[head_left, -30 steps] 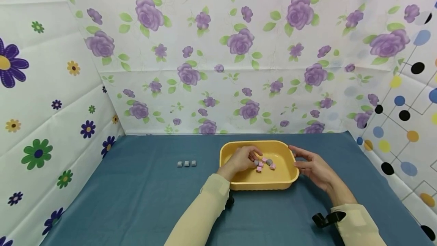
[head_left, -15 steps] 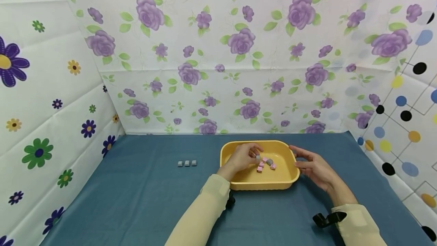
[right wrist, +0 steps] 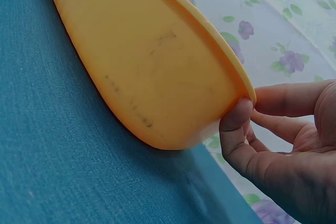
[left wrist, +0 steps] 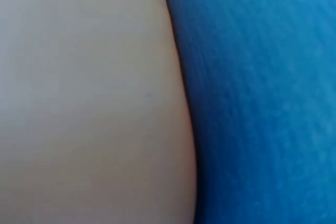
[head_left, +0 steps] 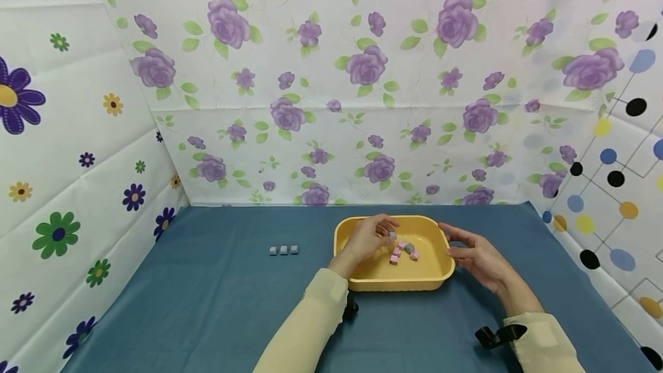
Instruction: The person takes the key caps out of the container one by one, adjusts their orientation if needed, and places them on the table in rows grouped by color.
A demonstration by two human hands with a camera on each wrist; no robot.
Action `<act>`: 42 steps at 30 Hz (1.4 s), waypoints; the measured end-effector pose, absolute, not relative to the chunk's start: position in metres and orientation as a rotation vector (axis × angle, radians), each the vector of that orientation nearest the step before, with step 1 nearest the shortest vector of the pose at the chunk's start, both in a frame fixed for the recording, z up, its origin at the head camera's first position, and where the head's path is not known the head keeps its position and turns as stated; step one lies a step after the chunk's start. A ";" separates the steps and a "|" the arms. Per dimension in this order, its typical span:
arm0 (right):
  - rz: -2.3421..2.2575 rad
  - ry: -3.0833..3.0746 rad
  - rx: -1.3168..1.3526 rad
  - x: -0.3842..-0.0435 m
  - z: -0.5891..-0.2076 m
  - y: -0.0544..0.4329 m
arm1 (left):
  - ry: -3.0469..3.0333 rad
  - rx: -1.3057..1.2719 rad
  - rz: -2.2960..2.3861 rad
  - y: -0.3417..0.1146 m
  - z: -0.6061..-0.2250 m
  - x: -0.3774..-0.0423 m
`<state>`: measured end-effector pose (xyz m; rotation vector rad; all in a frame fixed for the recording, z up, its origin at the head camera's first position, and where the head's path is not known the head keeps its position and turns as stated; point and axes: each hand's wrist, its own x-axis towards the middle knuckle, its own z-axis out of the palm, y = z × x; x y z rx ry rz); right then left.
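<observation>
In the head view my left hand point(head_left: 369, 239) reaches over the left side of a yellow tray point(head_left: 399, 285) and pinches a small grey cube point(head_left: 392, 235) between thumb and fingers, raised over the others. Below it several small pink cubes point(head_left: 396, 251) and another grey cube point(head_left: 410, 248) lie inside. My right hand point(right wrist: 283, 140) holds the tray's rounded right corner, thumb against the outer wall point(right wrist: 157, 66) under the rim and index finger at the rim. Only blurred skin of my left wrist point(left wrist: 89, 98) and blue cloth fill the left wrist view.
Three grey cubes point(head_left: 284, 250) stand in a short row on the blue cloth point(head_left: 217, 304), left of the tray. A flowered curtain point(head_left: 331, 73) hangs behind the table. Patterned sheets point(head_left: 62, 177) close off both sides.
My left hand's fingers have lifted the grey cube slightly up from the pile, toward the tray's back. The right hand keeps its place at the tray's corner.
</observation>
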<state>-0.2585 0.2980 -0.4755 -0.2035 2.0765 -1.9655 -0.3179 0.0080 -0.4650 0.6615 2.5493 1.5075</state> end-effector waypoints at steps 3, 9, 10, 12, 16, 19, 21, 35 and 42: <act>-1.962 2.077 -0.210 -0.258 -0.475 0.299 | 2.538 0.666 1.540 0.008 -0.466 -0.318; -1.966 2.079 -0.212 -0.257 -0.474 0.299 | 2.513 0.665 1.621 0.009 -0.466 -0.318; -1.966 2.082 -0.211 -0.257 -0.474 0.299 | 2.508 0.663 1.637 0.009 -0.466 -0.318; -1.966 2.084 -0.209 -0.257 -0.474 0.299 | 2.500 0.663 1.669 0.008 -0.466 -0.319; -1.964 2.087 -0.213 -0.257 -0.474 0.297 | 2.462 0.667 1.776 0.006 -0.465 -0.319; -1.963 2.085 -0.216 -0.257 -0.474 0.297 | 2.409 0.651 1.884 0.005 -0.463 -0.320; -1.965 2.084 -0.215 -0.257 -0.474 0.296 | 2.383 0.646 1.927 0.005 -0.462 -0.320; -1.984 2.065 -0.204 -0.257 -0.478 0.296 | 2.365 0.724 1.883 -0.011 -0.443 -0.307; -1.979 2.071 -0.229 -0.259 -0.476 0.297 | 2.409 0.803 1.856 -0.035 -0.414 -0.293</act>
